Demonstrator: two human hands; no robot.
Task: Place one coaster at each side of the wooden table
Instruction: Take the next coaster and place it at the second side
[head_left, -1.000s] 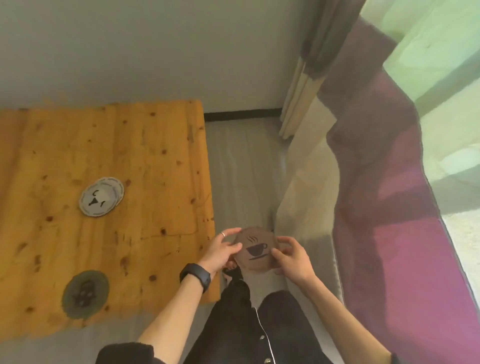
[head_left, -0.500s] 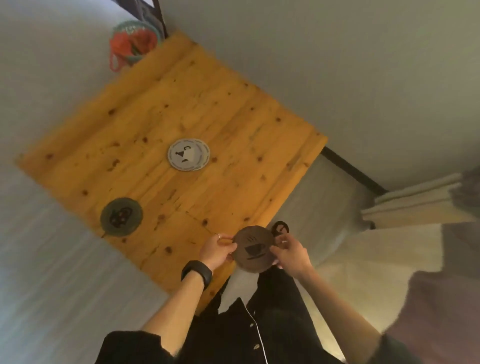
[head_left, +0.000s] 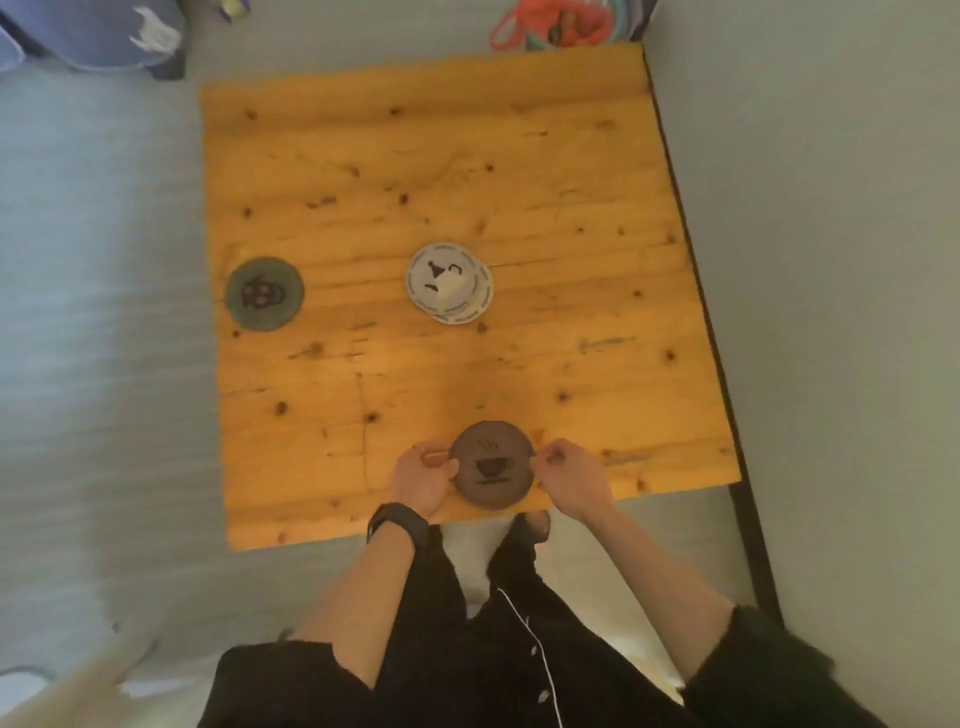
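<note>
A brown round coaster (head_left: 492, 464) with a coffee-cup print sits over the near edge of the wooden table (head_left: 519, 171). My left hand (head_left: 423, 477) pinches its left rim and my right hand (head_left: 570, 475) pinches its right rim. Whether it rests on the wood or hovers just above it I cannot tell. A dark green coaster (head_left: 265, 295) lies by the table's left edge. In the table's middle is a small stack of white coasters (head_left: 449, 289), slightly fanned.
The table's right edge runs along a grey wall (head_left: 831, 260) with a dark baseboard (head_left: 748, 519). A colourful mesh bag (head_left: 558, 23) lies beyond the far edge, and a blue cushion (head_left: 104, 31) at the far left. Grey floor surrounds the table.
The view has swung round so that I now face the table square on. Both hands have carried the brown coaster from beside the table to over its near edge.
</note>
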